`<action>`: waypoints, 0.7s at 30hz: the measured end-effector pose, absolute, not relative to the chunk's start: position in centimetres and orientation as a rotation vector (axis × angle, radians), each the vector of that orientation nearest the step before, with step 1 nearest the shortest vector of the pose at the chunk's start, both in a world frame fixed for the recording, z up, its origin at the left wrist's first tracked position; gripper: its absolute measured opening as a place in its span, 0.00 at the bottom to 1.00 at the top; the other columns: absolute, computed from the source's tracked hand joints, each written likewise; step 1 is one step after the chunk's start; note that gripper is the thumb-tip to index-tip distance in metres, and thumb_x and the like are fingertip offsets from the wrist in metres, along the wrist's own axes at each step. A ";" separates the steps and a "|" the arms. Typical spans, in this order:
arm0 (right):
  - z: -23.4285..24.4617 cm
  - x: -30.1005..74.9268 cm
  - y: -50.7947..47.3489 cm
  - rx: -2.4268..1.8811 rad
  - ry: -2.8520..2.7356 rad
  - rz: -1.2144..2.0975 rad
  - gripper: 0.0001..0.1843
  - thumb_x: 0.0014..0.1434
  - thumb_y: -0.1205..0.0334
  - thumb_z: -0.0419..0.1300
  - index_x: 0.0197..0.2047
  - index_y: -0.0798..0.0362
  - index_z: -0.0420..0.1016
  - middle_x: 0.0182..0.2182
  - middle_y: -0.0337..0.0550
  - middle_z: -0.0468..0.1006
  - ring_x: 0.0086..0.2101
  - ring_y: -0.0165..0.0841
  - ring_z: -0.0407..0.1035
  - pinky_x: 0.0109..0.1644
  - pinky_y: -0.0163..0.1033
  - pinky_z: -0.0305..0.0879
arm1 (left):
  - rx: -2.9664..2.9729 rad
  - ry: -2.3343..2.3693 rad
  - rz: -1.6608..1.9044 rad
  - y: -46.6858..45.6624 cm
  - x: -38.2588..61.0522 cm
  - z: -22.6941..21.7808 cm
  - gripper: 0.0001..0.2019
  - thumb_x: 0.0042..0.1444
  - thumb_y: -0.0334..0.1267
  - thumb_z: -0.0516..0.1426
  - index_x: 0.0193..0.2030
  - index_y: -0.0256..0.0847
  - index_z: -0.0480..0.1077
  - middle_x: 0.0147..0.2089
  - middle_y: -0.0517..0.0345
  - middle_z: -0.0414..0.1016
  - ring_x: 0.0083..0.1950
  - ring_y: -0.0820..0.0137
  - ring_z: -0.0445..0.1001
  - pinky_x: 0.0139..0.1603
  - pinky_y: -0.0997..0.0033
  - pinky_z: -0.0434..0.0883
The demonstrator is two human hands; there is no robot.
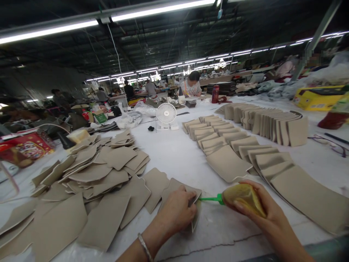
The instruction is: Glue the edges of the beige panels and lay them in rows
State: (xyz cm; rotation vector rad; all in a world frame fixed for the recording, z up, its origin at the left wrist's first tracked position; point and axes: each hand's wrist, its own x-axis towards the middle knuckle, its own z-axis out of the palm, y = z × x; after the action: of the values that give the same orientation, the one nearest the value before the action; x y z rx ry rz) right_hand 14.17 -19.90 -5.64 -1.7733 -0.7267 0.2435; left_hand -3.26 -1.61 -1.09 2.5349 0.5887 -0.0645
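Note:
My left hand point(178, 209) is closed on a taupe, leather-like cut piece point(174, 185) near the table's front, with one edge of it raised. In my right hand point(268, 207) is a squeeze bottle point(242, 198) of yellowish liquid, lying tilted in the fingers. Its thin green nozzle point(211, 198) points left, and the tip meets or nearly meets the edge of the piece by my left fingers. Left of my hands spreads a loose heap of similar pieces point(106, 178). To the right, overlapping rows of pieces point(229, 160) fan across the white table.
A small white fan point(166, 114) stands mid-table. At right are a curved row of upright pieces point(272, 122), eyeglasses point(332, 145) and a yellow box point(316, 97). A red box point(27, 147) sits at left. Across the table a person point(192, 85) bends over work near a red bottle point(215, 94).

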 end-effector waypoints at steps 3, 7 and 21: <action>-5.8 14.2 -19.9 -1.779 -0.741 0.180 0.33 0.49 0.39 0.66 0.54 0.46 0.65 0.50 0.45 0.72 0.48 0.48 0.69 0.52 0.50 0.65 | 2.525 0.609 -0.053 -1.7 -3.3 -1.0 0.11 0.53 0.35 0.49 0.39 0.44 0.72 0.38 0.56 0.68 0.37 0.68 0.70 0.37 0.71 0.63; -6.2 14.0 -20.2 -1.784 -0.777 0.169 0.32 0.50 0.40 0.65 0.54 0.45 0.66 0.50 0.44 0.72 0.48 0.48 0.69 0.53 0.49 0.65 | 2.520 0.605 -0.054 -1.7 -3.4 -0.9 0.12 0.54 0.36 0.49 0.40 0.44 0.73 0.39 0.56 0.68 0.37 0.67 0.70 0.37 0.71 0.63; -6.0 14.5 -20.2 -1.748 -0.772 0.272 0.32 0.52 0.40 0.65 0.55 0.44 0.64 0.49 0.44 0.71 0.48 0.46 0.68 0.53 0.48 0.64 | 2.520 0.595 -0.049 -1.9 -3.3 -1.0 0.13 0.54 0.36 0.49 0.42 0.44 0.73 0.39 0.55 0.68 0.37 0.67 0.70 0.38 0.70 0.65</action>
State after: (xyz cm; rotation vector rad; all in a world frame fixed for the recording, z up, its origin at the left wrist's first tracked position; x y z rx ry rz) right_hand 14.52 -20.22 -6.02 -1.7481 -0.7718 0.2718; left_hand -3.33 -1.89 -1.03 2.5201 0.5951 -0.0486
